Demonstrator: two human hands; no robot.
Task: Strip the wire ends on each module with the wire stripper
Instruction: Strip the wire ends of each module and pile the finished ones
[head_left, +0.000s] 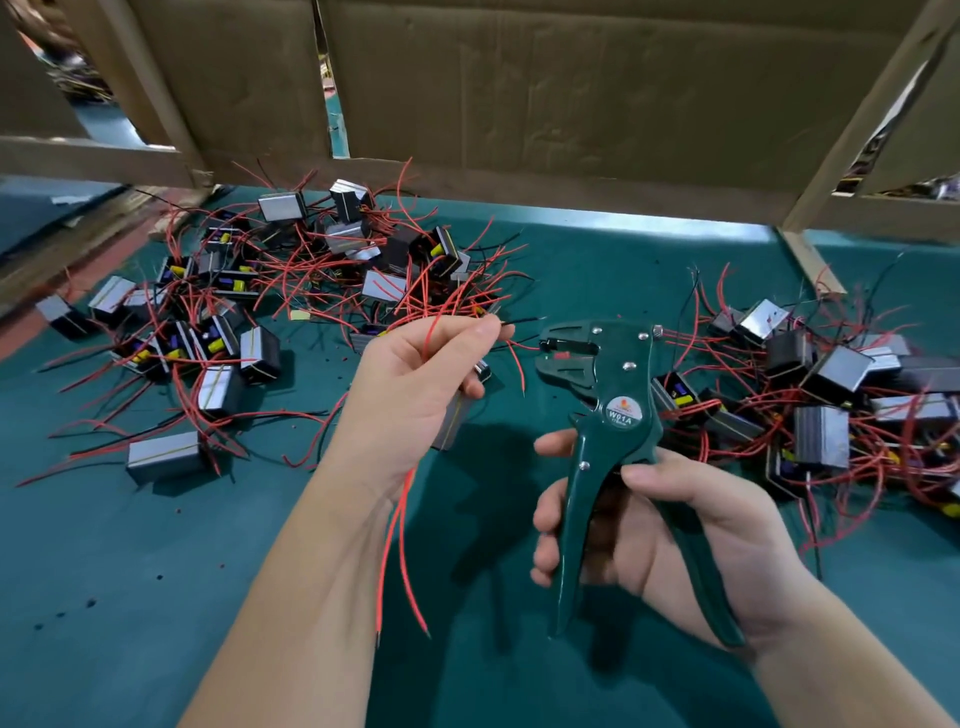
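We are pinching a rightward-pointing wire (521, 322) with our left hand (415, 384), and gripping the upright stripper (618, 415), jaws facing left, with our right hand (675, 525).

Dark green wire stripper (618, 415) — red wires (400, 530) — teal mat (104, 597).

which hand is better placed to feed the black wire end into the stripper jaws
Left, probably. The left hand pinches the black wire, its tip pointing at the head of the wire stripper, just short of it. The right hand is wrapped round the handles, ready only to squeeze.
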